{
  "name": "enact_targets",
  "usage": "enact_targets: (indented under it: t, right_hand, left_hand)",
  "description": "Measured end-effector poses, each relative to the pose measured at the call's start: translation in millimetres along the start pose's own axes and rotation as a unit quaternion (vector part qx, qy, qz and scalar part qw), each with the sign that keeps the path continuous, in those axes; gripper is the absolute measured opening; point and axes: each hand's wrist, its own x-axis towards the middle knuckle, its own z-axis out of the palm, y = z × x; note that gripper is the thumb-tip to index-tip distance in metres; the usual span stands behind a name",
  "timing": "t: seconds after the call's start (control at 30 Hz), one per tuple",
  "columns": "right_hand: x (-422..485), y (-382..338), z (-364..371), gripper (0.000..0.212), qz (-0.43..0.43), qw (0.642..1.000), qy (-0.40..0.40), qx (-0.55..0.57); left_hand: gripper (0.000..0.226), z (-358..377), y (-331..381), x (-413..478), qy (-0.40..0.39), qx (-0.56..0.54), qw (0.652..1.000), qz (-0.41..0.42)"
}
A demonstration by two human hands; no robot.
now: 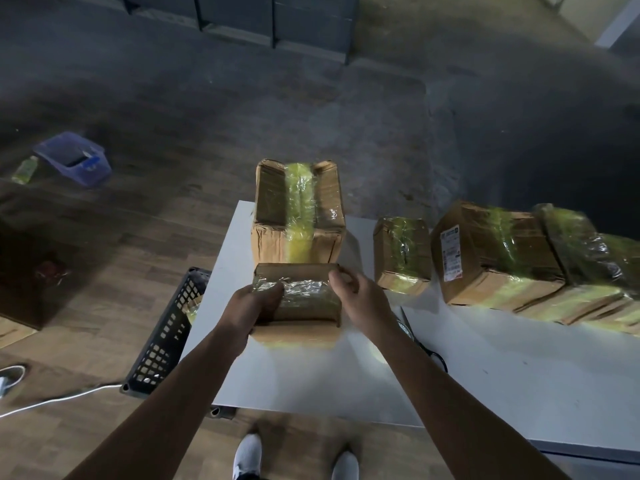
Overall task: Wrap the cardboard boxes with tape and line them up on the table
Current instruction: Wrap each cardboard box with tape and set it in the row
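So, the small cardboard box (298, 308) sits near the front-middle of the white table (311, 382), and both hands are on it. The left hand (256, 303) is curled over its left end, fingers lying on the shiny clear tape band (304, 289) across the top. The right hand (360, 299) has its fingers hooked round the far right corner. Neither is spread flat; both are gripping. My guess is it's a two-sided hold so the box can be slid or squared up without twisting, probably against the tall box (298, 216) right behind, which it looks to be touching. That one already has a yellowish tape strip over its top and front.

Off to the right there's a row: a little wrapped box (401, 254), then a labelled box (491, 258), then another heavily wrapped one (595, 251), the last two pressed together. So the lining up looks well under way. A black plastic crate (166, 337) sits by the table's left edge, maybe the box supply, but I can't see much inside.
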Motion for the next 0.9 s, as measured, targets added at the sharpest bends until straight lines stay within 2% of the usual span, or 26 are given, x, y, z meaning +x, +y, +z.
enact_targets:
  t: [0.1, 0.2, 0.27, 0.33, 0.4, 0.43, 0.47, 0.57, 0.6, 0.67, 0.73, 0.9]
  right_hand:
    - [1, 1, -4, 0.021, -0.073, 0.991, -0.013, 0.114]
    - [6, 6, -5, 0.037, -0.052, 0.994, -0.058, 0.081]
    - [10, 11, -2, 0.047, -0.014, 0.996, -0.063, 0.055]
    - [9, 14, 3, 0.053, -0.016, 0.997, -0.06, 0.038]
    - [7, 13, 11, 0.056, -0.026, 0.997, -0.065, 0.033]
    - [7, 12, 17, 0.056, -0.031, 0.997, -0.061, 0.028]
    - [7, 11, 23, 0.053, -0.038, 0.998, -0.052, 0.015]
    - [7, 6, 36, 0.051, -0.035, 0.999, -0.013, -0.039]
    - [7, 6, 39, 0.058, -0.011, 0.998, 0.002, -0.06]
    - [4, 10, 41, 0.073, 0.053, 0.991, 0.028, -0.118]
    - [-1, 12, 43, 0.085, 0.092, 0.984, 0.037, -0.146]
    - [-4, 11, 49, 0.106, 0.164, 0.979, -0.006, -0.124]
  left_hand:
    - [0.049, 0, -11, 2, -0.056, -0.1, 0.993, -0.041]
    - [0.052, 1, -25, 2, -0.083, -0.157, 0.98, -0.087]
    - [0.053, 1, -28, 2, -0.059, -0.081, 0.992, -0.075]
    - [0.05, 0, -23, 5, 0.05, 0.076, 0.996, -0.01]
    - [0.046, 1, -13, 6, 0.174, 0.273, 0.945, 0.05]
    - [0.045, 4, -6, 4, 0.184, 0.325, 0.924, 0.078]
    - [0.043, 7, 0, 1, 0.163, 0.352, 0.916, 0.102]
    - [0.057, 14, 8, -9, 0.033, 0.288, 0.953, 0.082]
    - [0.064, 15, 9, -11, 0.022, 0.291, 0.953, 0.076]
    - [0.067, 13, 9, -11, 0.04, 0.315, 0.946, 0.067]
    - [0.058, 10, 6, -8, 0.051, 0.288, 0.955, 0.054]
    - [0.046, 4, -13, -1, 0.068, 0.209, 0.975, 0.039]
